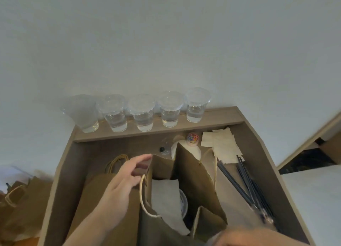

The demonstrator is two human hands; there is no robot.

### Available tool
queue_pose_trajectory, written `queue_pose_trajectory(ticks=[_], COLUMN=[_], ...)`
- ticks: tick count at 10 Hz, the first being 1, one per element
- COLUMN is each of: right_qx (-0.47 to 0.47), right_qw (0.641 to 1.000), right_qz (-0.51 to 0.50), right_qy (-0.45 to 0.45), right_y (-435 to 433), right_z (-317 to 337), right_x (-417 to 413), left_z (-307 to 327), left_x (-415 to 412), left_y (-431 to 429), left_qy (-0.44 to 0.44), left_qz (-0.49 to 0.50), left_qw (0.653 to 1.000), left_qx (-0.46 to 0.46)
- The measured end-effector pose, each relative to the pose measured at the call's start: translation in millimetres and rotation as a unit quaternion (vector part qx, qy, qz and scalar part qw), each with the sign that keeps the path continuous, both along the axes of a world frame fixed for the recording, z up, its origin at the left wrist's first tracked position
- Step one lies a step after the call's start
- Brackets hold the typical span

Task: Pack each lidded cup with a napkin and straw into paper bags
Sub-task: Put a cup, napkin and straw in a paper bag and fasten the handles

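Observation:
An open brown paper bag [195, 175] stands in the middle of the desk. Inside it are a white napkin [166, 199] and a lidded clear cup [183, 203], mostly hidden by the napkin. My left hand [123, 183] pinches the bag's upper left rim between thumb and fingers. My right hand [247, 236] is a blur at the bottom edge, just below the near ends of the black straws [247, 183]; I cannot make out its fingers. Several lidded cups [142, 113] with water stand in a row on the back shelf. A stack of napkins [221, 146] lies at the back right.
Flat paper bags [96, 199] with twine handles lie under my left forearm. More bags [18, 199] sit off the desk at the left. A small tub of coloured clips [192, 137] and a second white-lined bag [208, 159] stand behind the open one. The desk [258, 153] has raised side walls.

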State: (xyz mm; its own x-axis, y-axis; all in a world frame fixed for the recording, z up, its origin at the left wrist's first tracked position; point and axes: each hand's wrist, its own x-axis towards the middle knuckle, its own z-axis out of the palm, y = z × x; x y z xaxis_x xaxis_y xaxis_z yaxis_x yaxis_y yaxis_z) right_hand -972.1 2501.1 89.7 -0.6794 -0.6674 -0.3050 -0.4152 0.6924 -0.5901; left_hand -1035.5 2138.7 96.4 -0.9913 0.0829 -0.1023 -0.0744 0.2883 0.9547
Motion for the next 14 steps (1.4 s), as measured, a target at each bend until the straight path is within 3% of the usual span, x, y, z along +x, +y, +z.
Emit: queue_pose_trajectory(ticks=[1,2,3,4,5,7,8,9,11,12,13,14], right_qx=[0.028,-0.059,0.022,0.024,-0.017,-0.070,-0.085,-0.092,-0.137,-0.163,-0.179,-0.164], right_qw=[0.994,0.964,0.963,0.962,0.961,0.935,0.926,0.938,0.942,0.936,0.935,0.946], right_qz=[-0.091,-0.167,-0.184,-0.221,-0.260,-0.315,-0.342,-0.325,-0.304,-0.312,-0.306,-0.280], right_qy=[-0.062,-0.198,-0.195,-0.161,-0.094,-0.149,-0.140,-0.075,-0.026,0.000,0.020,0.009], right_y=[-104.8,-79.8,-65.4,-59.9,-57.1,-42.3,-38.2,-36.3,-38.9,-35.5,-34.8,-30.1], right_z=[-125.1,-74.7,-69.0,-87.7,-89.2,-108.7,-150.6,-189.6,-160.4,-136.1,-117.0,-124.4], right_x=[60.8,3.2,4.2,20.6,20.3,-8.1,-18.3,-26.4,-44.2,-48.2,-49.3,-54.2], left_z=[-29.6,-48.2,-71.4,-88.3,-95.1,-112.2,-117.7,-117.0,-108.1,-97.3,-89.2,-92.5], left_x=[-22.2,-40.3,-54.3,-46.9,-36.0,6.6,21.9,29.7,40.9,45.4,53.2,53.0], left_y=[-6.1,-9.9,-11.7,-10.6,-10.1,-9.6,3.9,19.5,28.4,31.2,39.6,36.4], left_qy=[-0.008,-0.045,-0.101,-0.094,-0.106,-0.134,-0.173,-0.180,-0.126,-0.129,-0.092,-0.118], left_qz=[0.007,-0.039,-0.125,-0.168,-0.162,-0.115,-0.056,-0.004,0.079,0.113,0.134,0.119], left_qw=[1.000,0.998,0.981,0.960,0.953,0.960,0.968,0.967,0.969,0.974,0.976,0.975], left_qx=[0.014,-0.007,-0.107,-0.204,-0.231,-0.218,-0.170,-0.179,-0.196,-0.150,-0.145,-0.144])
